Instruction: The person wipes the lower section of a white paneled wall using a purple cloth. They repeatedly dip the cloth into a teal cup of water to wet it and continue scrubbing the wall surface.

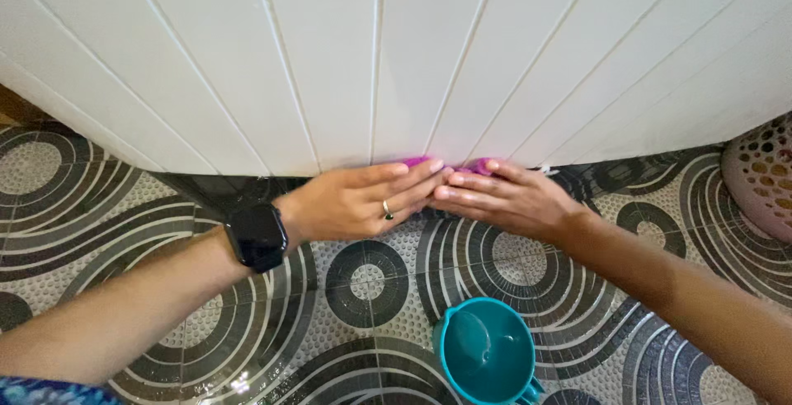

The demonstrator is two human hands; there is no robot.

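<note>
Nearest, a teal plastic jug [487, 351] stands on the patterned tile floor [363, 281]. Left hand [355, 201] and right hand [503, 199], fingers flat and extended, press a magenta cloth [421, 161] beneath their fingertips against the white panelled wall [371, 58]; neither hand grips it.

So the white panelled wall [396, 50] fills the whole upper half of the frame, plain white planks with thin grey grooves fanning out. Below it, the tiled floor [363, 281] is pale speckled grey with dark grey-black concentric rings and sweeping white-edged stripes all over. At the centre, a bright magenta-pink cloth [462, 163] peeks out just above the fingertips. The black square smartwatch [257, 236] sits left of centre. Bottom centre there's a teal plastic mug [487, 351], and at the right edge a pale pink perforated plastic basket [763, 178]. Bottom left corner: a bit of blue patterned sleeve [45, 392].
</note>
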